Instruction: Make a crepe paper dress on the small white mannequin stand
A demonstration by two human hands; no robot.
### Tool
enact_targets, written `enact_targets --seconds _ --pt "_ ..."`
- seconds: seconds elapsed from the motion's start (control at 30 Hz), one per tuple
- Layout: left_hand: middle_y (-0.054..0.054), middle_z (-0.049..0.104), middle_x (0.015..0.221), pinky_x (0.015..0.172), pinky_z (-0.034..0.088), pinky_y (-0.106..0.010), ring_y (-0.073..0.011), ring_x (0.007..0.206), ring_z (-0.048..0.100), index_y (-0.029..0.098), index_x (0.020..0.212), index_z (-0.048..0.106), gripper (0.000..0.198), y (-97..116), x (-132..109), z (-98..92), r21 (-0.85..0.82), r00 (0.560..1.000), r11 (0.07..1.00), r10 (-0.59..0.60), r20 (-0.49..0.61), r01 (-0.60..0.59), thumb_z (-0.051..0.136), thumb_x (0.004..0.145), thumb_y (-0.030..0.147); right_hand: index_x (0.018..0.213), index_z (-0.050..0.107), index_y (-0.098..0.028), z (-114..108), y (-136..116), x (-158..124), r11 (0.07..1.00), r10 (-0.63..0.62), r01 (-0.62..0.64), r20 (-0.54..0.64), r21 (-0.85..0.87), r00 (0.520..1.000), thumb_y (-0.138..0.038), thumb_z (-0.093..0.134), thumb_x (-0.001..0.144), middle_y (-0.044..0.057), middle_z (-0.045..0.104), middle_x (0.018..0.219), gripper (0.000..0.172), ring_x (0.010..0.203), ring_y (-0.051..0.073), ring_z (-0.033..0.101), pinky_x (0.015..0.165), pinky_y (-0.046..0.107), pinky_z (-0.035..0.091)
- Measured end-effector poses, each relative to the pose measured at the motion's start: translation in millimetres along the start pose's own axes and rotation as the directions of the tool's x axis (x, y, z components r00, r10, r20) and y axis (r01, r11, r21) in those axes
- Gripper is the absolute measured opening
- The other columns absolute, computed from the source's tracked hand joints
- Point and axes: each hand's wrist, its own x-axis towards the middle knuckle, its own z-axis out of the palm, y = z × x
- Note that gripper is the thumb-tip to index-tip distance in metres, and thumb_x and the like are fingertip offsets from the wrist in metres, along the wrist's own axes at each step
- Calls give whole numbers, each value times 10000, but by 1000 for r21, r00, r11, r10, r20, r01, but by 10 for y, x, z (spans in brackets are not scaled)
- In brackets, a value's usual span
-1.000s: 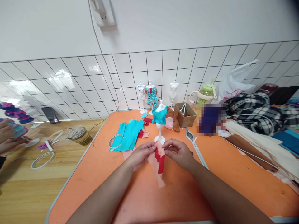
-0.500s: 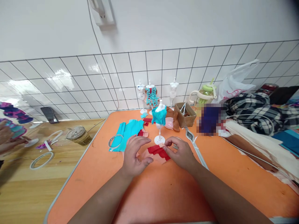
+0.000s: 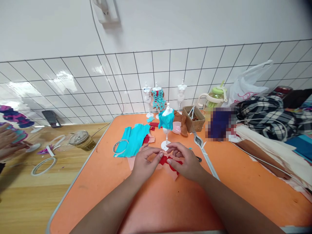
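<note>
Both hands work the red-and-pink fabric piece (image 3: 171,160) flat on the orange tabletop (image 3: 243,182).
A second ago it hung lifted between them; now it lies just in front of the teal-dressed mannequin (image 3: 166,122). The left hand (image 3: 143,162) has its grip pinched on the near-left edge, and the right hand (image 3: 186,164) grips the red strip. The handling has moved from the air to the surface.

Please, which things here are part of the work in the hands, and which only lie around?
In hand: red and pink cloth piece, held by left hand and right hand.
Lying about: folded teal cloth, white tape ring, small white mannequin in teal top, brown cardboard box, lidded glass jar.
</note>
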Motion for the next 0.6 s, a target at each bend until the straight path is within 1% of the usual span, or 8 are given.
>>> enact_targets --seconds 0.07,0.17,0.27,0.33,0.43,0.5,0.53,0.6 --pt "-32 745 874 903 475 -397 -202 833 674 220 832 711 146 -23 26 -20 -107 989 984 -144 -34 139 648 814 351 1173 535 -234 -29 35 9 987 65 -74 67 142 996 -262 634 800 50 646 1012 387 877 174 628 681 266 507" --pt "-61 734 905 763 524 -331 -221 862 667 190 839 702 245 -40 69 -64 -306 950 905 -312 -7 295 681 776 426 1173 520 -231 -59 95 31 929 96 -146 159 339 983 -286 602 836 23 633 893 352 809 159 637 689 270 525" --pt "-65 728 899 713 523 -308 -214 827 663 174 854 688 319 -38 94 -85 -473 911 790 -406 73 390 717 734 469 1135 542 -229 -73 128 45 881 121 -190 181 434 976 -311 615 833 12 629 854 321 777 150 634 708 279 534" --pt "-62 723 893 702 516 -302 -208 814 657 171 860 683 343 -35 103 -83 -508 893 749 -439 101 426 729 717 480 1107 560 -226 -78 131 48 847 145 -225 199 482 969 -351 630 825 27 638 909 316 802 158 641 697 280 541" --pt "-69 708 905 720 508 -315 -212 831 648 168 870 671 354 -36 113 -75 -488 890 756 -442 114 437 711 731 491 1072 578 -220 -75 126 53 808 181 -263 203 527 962 -386 629 823 43 643 974 303 819 165 651 666 281 554" --pt "-81 692 968 759 503 -335 -224 895 638 177 933 660 353 -39 114 -74 -442 912 803 -398 104 401 671 767 489 1036 592 -213 -59 132 62 831 196 -249 158 498 968 -369 616 828 46 652 971 261 819 166 654 667 284 557" --pt "-86 677 1027 792 496 -346 -230 948 625 188 986 647 359 -39 108 -73 -392 931 850 -362 51 352 665 773 476 1008 601 -207 -46 140 68 861 201 -229 111 455 973 -354 611 827 47 658 957 233 816 166 654 672 285 555" --pt "-84 638 1100 832 476 -355 -232 1013 588 209 1045 613 378 -33 78 -64 -219 960 953 -243 -139 210 691 754 437 955 617 -199 -11 163 75 934 209 -189 -36 304 977 -321 601 820 53 669 931 182 801 169 650 655 277 549"
